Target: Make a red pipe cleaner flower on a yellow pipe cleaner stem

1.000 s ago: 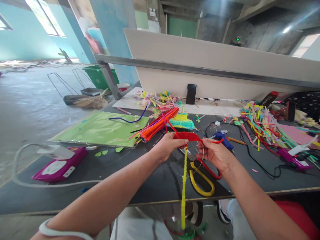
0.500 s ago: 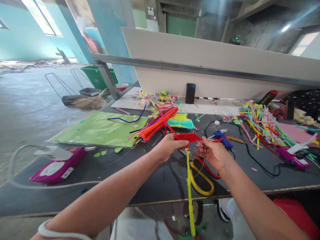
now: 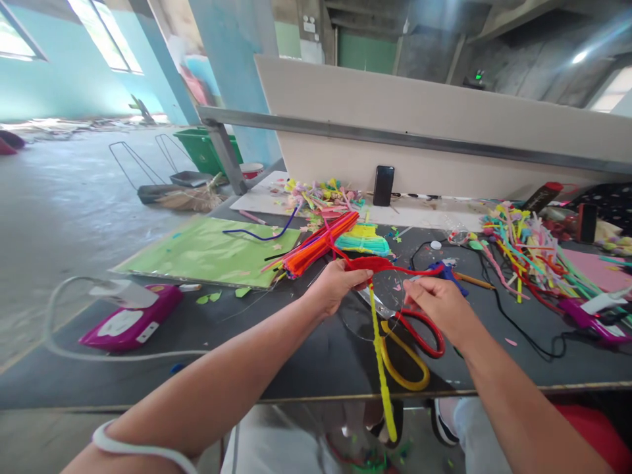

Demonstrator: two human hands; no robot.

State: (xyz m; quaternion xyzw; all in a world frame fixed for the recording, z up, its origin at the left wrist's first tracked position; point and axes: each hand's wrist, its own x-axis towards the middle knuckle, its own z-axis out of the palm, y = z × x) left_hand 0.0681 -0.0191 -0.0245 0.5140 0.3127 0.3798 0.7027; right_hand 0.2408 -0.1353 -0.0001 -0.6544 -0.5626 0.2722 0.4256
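Left forearm enters from 7 o'clock, bare, pale band round it near frame edge; runs up toward 1 o'clock; left hand (image 3: 336,289) at centre, knuckles up, fingers curled, thumb and forefinger pinched shut at its 3 o'clock side. Right forearm enters from 5 o'clock, runs toward 11 o'clock; right hand (image 3: 442,306) just right of centre, back of hand up, fingertips pinched together at its 9 o'clock side; hands near, apart, facing each other.
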